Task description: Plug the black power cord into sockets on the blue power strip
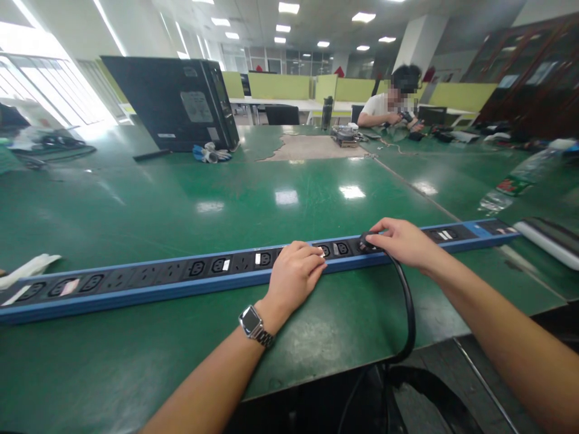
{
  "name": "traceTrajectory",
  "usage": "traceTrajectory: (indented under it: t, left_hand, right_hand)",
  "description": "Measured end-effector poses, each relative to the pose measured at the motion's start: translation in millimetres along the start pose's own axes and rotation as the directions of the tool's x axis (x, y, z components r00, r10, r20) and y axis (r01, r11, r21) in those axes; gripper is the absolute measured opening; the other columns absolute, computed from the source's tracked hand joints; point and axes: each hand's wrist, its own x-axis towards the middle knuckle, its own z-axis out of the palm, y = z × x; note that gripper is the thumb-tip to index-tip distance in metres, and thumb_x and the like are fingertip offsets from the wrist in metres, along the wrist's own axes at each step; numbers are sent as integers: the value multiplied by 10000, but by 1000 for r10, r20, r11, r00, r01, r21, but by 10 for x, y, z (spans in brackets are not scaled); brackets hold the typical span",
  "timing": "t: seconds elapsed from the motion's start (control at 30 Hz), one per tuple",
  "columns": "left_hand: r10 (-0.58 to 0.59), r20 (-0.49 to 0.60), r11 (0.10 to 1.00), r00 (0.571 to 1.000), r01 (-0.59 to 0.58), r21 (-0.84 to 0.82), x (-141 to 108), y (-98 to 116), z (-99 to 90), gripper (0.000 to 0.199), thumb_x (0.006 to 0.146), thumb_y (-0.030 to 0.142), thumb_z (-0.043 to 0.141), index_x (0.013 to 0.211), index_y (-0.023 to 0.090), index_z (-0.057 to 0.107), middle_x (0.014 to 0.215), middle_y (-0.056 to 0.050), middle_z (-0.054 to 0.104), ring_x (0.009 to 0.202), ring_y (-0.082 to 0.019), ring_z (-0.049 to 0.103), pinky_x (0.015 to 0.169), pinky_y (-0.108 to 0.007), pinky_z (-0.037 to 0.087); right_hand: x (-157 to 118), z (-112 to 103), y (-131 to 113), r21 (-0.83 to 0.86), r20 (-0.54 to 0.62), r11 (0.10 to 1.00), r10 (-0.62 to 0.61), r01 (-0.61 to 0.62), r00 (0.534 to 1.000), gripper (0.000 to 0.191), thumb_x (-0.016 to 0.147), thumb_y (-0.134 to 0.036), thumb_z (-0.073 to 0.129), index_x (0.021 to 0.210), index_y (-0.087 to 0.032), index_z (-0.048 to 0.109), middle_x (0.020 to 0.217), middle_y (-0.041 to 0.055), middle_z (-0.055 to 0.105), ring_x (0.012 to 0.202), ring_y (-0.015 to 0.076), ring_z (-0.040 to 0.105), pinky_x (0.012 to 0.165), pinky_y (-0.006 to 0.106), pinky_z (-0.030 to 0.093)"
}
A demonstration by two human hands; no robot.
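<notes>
- Currently, a long, narrow blue power strip with a black socket face (196, 269) lies on the glossy green tabletop (136, 361), in front of both hands. Its long axis runs crosswise, its right end slightly farther from the person than its left.
- The round black plug (364, 243) is at the socket face, right of the strip's middle. The right hand (407, 242) is at the plug; the left hand (292, 277) lies farther left along the strip, with two visible sockets between.
- The right hand grips the plug between thumb and fingers, from its right side. A thick black cable (411, 313) descends from beneath this hand, curves toward the person and reaches the near table edge.
- The left hand is palm down across the strip, fingers bent and together. Whether it clasps the strip or only rests on it cannot be told.
- The plug's contact side and the socket beneath it are hidden; seating depth and pin alignment cannot be determined.
- The left hand covers part of the socket face. The strip's left end is cut off by the frame edge, and the cable's lower run is lost in the dark area below the tabletop.
- The clear plastic bottle (511, 184) beyond the strip's right end is blurred.
</notes>
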Motion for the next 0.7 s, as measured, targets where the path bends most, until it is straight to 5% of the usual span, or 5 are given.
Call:
traceTrajectory:
  t: [0.37,0.5,0.7]
  left_hand:
    - [-86,53,994,995,82,75,129,25,16,97,867,180,640,935,187,709,922,-46,744,886,-226,628,798,-383,516]
    - [-134,-65,991,989,132,-33,256,55,76,72,868,164,640,883,182,708,888,-46,730,860,-201,632,804,-358,517]
    - [-1,-59,1000,998,0,-30,347,43,178,81,880,199,642,878,204,723,847,-28,715,823,-190,577,751,-335,493]
  right_hand:
    - [-30,70,-102,-298,25,941,-157,157,987,255,818,-391,545,937,-187,641,694,12,641,625,145,559,578,250,345]
    - [-50,177,-125,-435,-10,888,-167,146,986,247,836,-395,524,953,-200,620,769,50,669,706,181,602,606,265,349]
    - [-59,229,-92,-399,4,908,-138,128,990,251,839,-425,516,959,-214,580,771,43,667,673,175,600,602,265,350]
